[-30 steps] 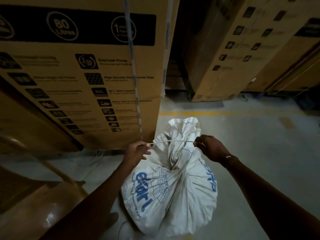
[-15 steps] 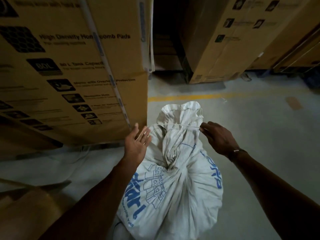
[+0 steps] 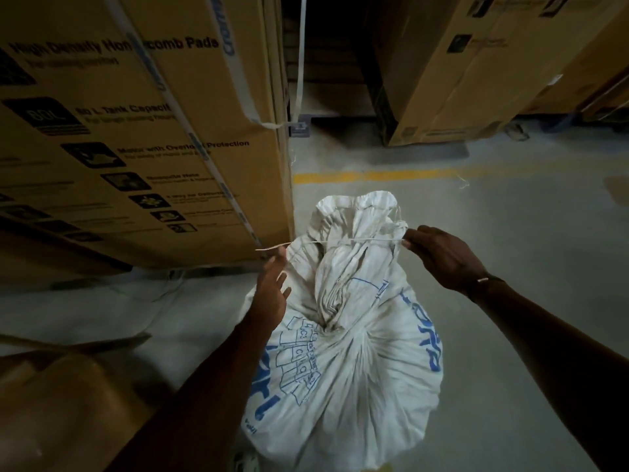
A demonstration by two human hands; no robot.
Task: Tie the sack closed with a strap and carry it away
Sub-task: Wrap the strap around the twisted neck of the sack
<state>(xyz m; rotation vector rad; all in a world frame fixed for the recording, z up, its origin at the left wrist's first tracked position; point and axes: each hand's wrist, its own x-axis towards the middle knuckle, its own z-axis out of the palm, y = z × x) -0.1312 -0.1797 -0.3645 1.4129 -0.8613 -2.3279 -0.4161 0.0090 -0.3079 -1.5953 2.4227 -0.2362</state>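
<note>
The right hand point(image 3: 442, 258) pinches one end of a thin white strap point(image 3: 354, 240) drawn across the gathered neck of the white woven sack point(image 3: 357, 369). The left hand point(image 3: 272, 291) is spread open, fingers loose, just under the strap's free end. The sack stands on the grey concrete floor point(image 3: 510, 233) beside a tall printed cardboard carton point(image 3: 143, 137).

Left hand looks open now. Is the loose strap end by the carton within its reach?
Probably yes. The left hand is open just below the strap tail that sticks out past the sack neck, with nothing between them. The right hand pinches the other end.
</note>
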